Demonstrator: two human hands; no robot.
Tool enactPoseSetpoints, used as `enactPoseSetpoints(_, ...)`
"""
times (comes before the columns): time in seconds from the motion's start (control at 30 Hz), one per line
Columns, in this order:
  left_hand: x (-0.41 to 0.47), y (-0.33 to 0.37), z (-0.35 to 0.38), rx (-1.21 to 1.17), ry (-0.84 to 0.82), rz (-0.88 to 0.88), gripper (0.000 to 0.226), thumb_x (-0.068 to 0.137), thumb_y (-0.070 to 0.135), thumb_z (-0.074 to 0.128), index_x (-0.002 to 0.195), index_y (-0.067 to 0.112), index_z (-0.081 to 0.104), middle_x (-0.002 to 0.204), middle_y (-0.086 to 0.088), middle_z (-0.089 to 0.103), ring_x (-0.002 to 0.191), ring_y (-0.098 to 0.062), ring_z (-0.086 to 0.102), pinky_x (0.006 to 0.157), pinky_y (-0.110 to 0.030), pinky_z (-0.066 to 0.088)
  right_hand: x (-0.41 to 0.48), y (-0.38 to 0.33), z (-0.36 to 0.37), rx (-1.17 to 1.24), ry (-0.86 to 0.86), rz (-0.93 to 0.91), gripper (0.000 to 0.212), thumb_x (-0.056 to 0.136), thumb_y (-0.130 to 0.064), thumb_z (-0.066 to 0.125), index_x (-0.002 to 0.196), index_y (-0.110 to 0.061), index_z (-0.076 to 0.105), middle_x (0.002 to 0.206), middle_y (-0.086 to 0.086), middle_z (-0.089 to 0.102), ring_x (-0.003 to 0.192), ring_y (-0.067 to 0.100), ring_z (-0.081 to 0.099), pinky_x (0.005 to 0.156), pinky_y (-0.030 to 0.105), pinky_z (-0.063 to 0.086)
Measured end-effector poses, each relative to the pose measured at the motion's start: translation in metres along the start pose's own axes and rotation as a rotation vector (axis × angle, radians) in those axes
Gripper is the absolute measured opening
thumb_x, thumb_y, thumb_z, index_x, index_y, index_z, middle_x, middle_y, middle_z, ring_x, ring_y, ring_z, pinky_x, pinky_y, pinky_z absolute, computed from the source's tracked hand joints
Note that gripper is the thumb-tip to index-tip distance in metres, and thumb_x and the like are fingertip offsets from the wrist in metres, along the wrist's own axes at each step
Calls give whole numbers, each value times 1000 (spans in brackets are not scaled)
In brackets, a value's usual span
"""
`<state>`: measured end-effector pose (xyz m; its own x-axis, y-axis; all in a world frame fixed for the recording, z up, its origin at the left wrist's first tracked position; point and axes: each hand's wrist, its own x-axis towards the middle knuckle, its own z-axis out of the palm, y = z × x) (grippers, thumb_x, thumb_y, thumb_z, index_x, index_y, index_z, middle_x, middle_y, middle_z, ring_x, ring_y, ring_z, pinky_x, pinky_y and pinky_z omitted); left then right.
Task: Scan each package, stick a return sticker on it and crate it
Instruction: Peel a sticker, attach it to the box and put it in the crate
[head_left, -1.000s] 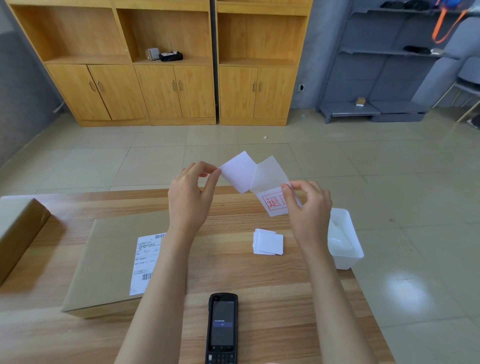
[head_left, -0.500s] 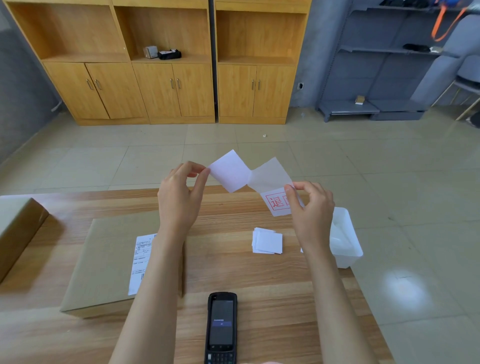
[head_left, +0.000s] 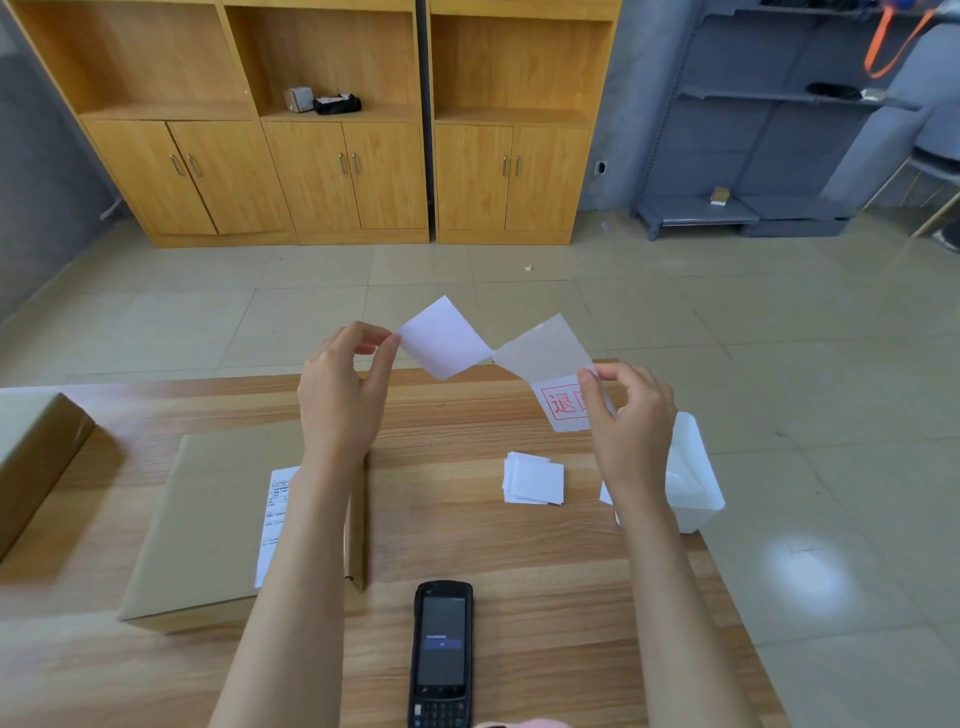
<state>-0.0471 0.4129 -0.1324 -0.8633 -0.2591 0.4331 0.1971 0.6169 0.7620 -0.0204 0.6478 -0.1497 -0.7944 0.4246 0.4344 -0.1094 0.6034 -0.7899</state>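
Looks like mid-peel: left hand (head_left: 337, 395) pinches a white sheet (head_left: 441, 338), right hand (head_left: 628, 415) pinches the red-stamped return sticker (head_left: 563, 408) mid-frame, while the package (head_left: 208, 519) lower left is unstickered and uncrated, scanner (head_left: 441, 649) parked bottom centre.

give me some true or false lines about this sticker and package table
1. The handheld scanner lies on the table, in neither hand. True.
2. The left hand pinches a white paper square. True.
3. The red-stamped sticker is stuck on the cardboard package. False: the right hand holds it in the air.
4. The sticker stack sits inside the white bin. False: it lies on the table beside the bin.
5. A shipping label is on the package top. True.
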Motion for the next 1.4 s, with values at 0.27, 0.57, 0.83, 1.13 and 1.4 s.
enactPoseSetpoints(0.27,-2,-1,1,1,-8,-5,13,94,28,55,87,21,62,89,11,66,92,-12,60,81,-34,44,0,10,-2,-7,3,25,12,91,-24,62,91,-14,68,96,-2,66,102,22,49,90,44,41)
enactPoseSetpoints(0.57,-13,0,22,27,-83,22,13,93,25,56,87,16,64,87,11,66,86,-14,61,82,-39,46,-19,54,18,94,-120,256,13,91,-20,61,90,-9,68,86,-5,65,89,15,59,79,30,46)
enactPoseSetpoints(0.83,-13,-6,36,66,-123,23,14,93,24,58,87,14,65,88,9,67,85,-12,61,78,-31,43,-38,100,45,54,-235,446,12,92,-22,59,92,-13,66,93,-2,67,90,12,58,74,25,40)
enactPoseSetpoints(1.13,-13,-27,62,108,-203,9,10,91,21,59,83,16,63,85,11,66,82,-14,61,70,-34,45,-46,141,72,-45,-329,564,16,91,-24,59,91,-11,68,92,2,69,87,18,62,76,31,47)
enactPoseSetpoints(1.4,-4,-39,80,158,-240,-14,12,91,22,59,81,17,63,83,13,66,81,-13,61,69,-32,43,-42,162,84,-145,-383,650,19,92,-24,56,94,-9,67,94,1,67,85,17,58,72,29,42)
